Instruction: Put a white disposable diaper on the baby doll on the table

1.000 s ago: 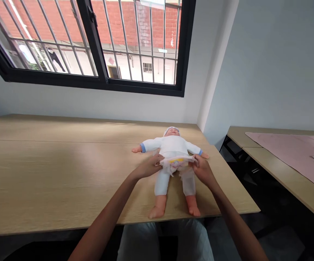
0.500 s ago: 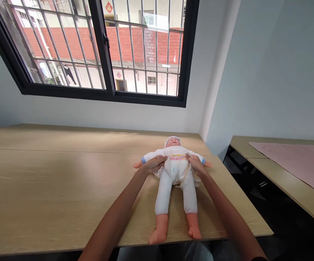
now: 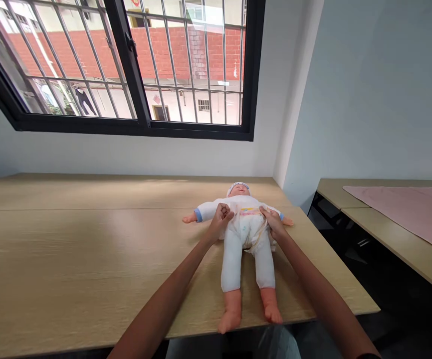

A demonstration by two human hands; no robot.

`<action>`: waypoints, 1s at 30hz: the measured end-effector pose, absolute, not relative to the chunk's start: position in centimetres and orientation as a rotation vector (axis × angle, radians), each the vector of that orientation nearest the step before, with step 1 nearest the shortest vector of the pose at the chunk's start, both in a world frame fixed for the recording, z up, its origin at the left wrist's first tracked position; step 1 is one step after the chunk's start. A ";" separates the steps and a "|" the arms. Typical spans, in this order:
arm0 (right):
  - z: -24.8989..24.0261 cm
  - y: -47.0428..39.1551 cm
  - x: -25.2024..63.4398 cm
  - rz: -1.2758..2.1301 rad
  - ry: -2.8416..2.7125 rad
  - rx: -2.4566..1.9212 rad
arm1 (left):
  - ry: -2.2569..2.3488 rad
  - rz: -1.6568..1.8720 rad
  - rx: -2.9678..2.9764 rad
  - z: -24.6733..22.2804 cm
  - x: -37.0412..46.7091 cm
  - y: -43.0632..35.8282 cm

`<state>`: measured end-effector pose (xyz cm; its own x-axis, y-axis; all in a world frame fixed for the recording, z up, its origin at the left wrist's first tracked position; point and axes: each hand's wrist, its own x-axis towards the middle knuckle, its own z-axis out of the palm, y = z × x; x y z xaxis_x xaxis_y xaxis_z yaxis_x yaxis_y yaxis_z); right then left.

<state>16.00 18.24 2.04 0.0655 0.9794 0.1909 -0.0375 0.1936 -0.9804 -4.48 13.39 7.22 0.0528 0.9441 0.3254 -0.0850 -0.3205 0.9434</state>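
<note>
Doll (image 3: 232,309): feet smooth, plastic-looking; clothing (image 3: 231,259) matt, soft cloth. Diaper (image 3: 249,228): matt, papery, creased. Table (image 3: 89,284): smooth wood-grain top, satin sheen. Pink sheet (image 3: 406,209): matt cloth. Window bars (image 3: 188,65): smooth metal. Wall (image 3: 369,99): matt paint. Window frame (image 3: 201,130): smooth, dark finish.

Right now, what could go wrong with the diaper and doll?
1. The hands are at opposite sides of the diaper; uneven pulling might leave its waistband crooked.
2. The doll's feet lie by the near edge of the table; a tug that way could drag them over.
</note>
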 end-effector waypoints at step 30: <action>0.2 19.6 16.8 0.697 -1.421 -1.180 | 0.795 1.264 0.945 3.9 -7.3 16.0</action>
